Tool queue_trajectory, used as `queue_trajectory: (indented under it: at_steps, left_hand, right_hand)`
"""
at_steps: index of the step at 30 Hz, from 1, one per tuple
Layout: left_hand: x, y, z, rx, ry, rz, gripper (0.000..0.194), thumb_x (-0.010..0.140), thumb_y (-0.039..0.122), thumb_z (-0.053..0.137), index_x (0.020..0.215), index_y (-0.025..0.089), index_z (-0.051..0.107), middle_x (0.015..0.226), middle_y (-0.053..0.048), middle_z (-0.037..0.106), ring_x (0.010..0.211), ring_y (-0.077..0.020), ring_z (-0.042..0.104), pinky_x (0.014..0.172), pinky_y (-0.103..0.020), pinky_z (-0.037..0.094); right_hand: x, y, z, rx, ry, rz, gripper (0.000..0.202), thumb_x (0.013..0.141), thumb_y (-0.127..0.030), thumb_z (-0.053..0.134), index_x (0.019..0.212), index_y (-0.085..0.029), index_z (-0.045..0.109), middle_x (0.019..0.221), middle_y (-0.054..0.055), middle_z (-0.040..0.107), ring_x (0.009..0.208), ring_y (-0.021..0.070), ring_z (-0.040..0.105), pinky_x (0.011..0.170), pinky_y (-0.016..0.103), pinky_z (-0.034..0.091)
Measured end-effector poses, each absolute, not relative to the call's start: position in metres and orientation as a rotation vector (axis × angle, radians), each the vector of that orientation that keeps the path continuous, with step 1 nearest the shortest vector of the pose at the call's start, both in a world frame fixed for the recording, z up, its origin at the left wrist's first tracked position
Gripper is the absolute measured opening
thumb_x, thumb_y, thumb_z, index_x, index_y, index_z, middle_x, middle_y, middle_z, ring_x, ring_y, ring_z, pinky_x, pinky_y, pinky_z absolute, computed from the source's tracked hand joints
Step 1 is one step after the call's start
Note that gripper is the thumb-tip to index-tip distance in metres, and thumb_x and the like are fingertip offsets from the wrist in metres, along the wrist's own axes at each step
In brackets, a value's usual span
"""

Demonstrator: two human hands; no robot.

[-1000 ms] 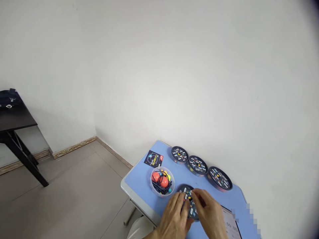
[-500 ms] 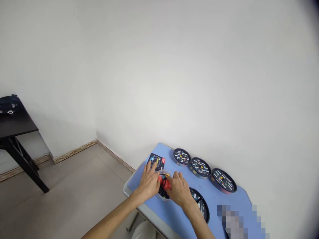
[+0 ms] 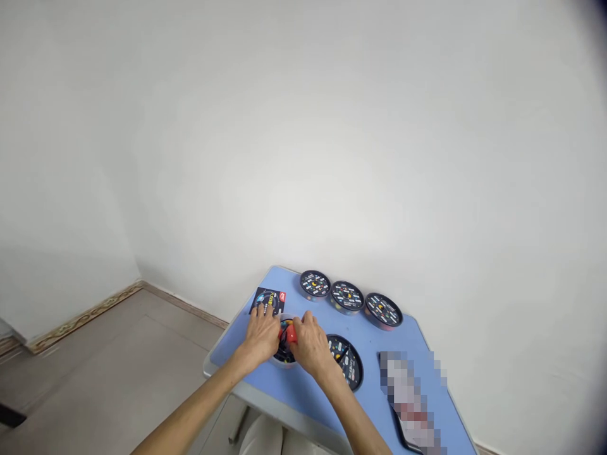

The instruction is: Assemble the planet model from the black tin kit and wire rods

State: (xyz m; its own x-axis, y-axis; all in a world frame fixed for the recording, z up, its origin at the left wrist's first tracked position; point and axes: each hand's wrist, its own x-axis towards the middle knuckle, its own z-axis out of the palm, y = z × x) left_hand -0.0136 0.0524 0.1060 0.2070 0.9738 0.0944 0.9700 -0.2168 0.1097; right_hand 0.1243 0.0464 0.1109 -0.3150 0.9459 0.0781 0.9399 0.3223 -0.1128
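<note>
Between my hands on the blue table sits a clear round tub (image 3: 285,365) with dark cords and small coloured pieces inside. My left hand (image 3: 262,335) lies along the tub's left side, its fingers stretched out and apart toward a dark printed booklet (image 3: 265,298). Its thumb is at the tub's mouth by a bit of red. At the opposite side, the curled fingers and thumb of my right hand (image 3: 310,344) are on a glossy red ball (image 3: 291,333) at the tub's opening. The hands partly hide the tub's contents.
Three round tubs with dark printed lids (image 3: 348,296) line the table's (image 3: 303,404) back edge. A round black lid (image 3: 349,365) lies right of my right forearm. Further right is a blurred, dark-edged flat thing (image 3: 410,404). The wall (image 3: 284,158) stands behind.
The view has shifted, so the table appears further left. Both hands stay at the tub, my right hand still on the red ball. Less of the red by my left thumb shows now.
</note>
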Motion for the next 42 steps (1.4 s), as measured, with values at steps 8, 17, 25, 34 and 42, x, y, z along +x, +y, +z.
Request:
queue_trajectory:
  at_steps: [8, 17, 25, 34, 42]
  left_hand:
    - [-0.013, 0.047, 0.116, 2.425, 1.865, 0.35, 0.038, 0.069, 0.008, 0.054, 0.106, 0.009, 0.065, 0.129, -0.021, 0.057, 0.13, -0.0361, 0.043, 0.108, -0.049, 0.03]
    - [-0.027, 0.051, 0.114, 1.927, 1.653, 0.845, 0.023, 0.077, 0.021, 0.056, 0.099, 0.015, 0.06, 0.097, -0.011, 0.065, 0.098, -0.0273, 0.059, 0.088, -0.039, 0.043]
    - [-0.02, 0.041, 0.108, 1.202, 1.142, 1.142, 0.053, 0.085, 0.064, 0.042, 0.087, 0.015, 0.061, 0.065, -0.002, 0.061, 0.056, -0.0143, 0.059, 0.053, -0.024, 0.044]
    - [-0.019, 0.031, 0.097, 0.959, 0.878, 1.167, 0.056, 0.07, 0.066, 0.069, 0.085, 0.013, 0.063, 0.061, 0.0, 0.061, 0.05, -0.0103, 0.056, 0.047, -0.021, 0.042]
    - [-0.021, 0.023, 0.1, 0.955, 0.841, 1.138, 0.054, 0.07, 0.064, 0.07, 0.083, 0.013, 0.062, 0.058, 0.001, 0.06, 0.048, -0.01, 0.054, 0.046, -0.02, 0.041]
  right_hand:
    - [0.135, 0.046, 0.108, -1.725, -2.304, 0.203, 0.025, 0.079, -0.008, 0.052, 0.1, -0.014, 0.062, 0.105, 0.013, 0.063, 0.098, 0.0253, 0.058, 0.079, 0.031, 0.042]
    - [0.151, 0.049, 0.107, -1.514, -2.046, 0.463, 0.031, 0.08, -0.018, 0.056, 0.109, -0.015, 0.065, 0.095, 0.011, 0.062, 0.078, 0.0245, 0.059, 0.073, 0.036, 0.043]
    - [0.148, 0.049, 0.1, -1.167, -1.68, 0.961, 0.047, 0.081, -0.045, 0.058, 0.117, -0.015, 0.062, 0.097, 0.011, 0.071, 0.07, 0.0213, 0.064, 0.058, 0.033, 0.052]
    - [0.133, 0.033, 0.105, -1.004, -1.551, 1.099, 0.044, 0.072, -0.039, 0.074, 0.11, -0.018, 0.067, 0.098, 0.009, 0.073, 0.079, 0.0232, 0.067, 0.068, 0.034, 0.054]
    - [0.135, 0.026, 0.106, -0.978, -1.618, 1.039, 0.039, 0.076, -0.034, 0.07, 0.112, -0.019, 0.066, 0.1, 0.009, 0.073, 0.079, 0.0229, 0.068, 0.069, 0.033, 0.055]
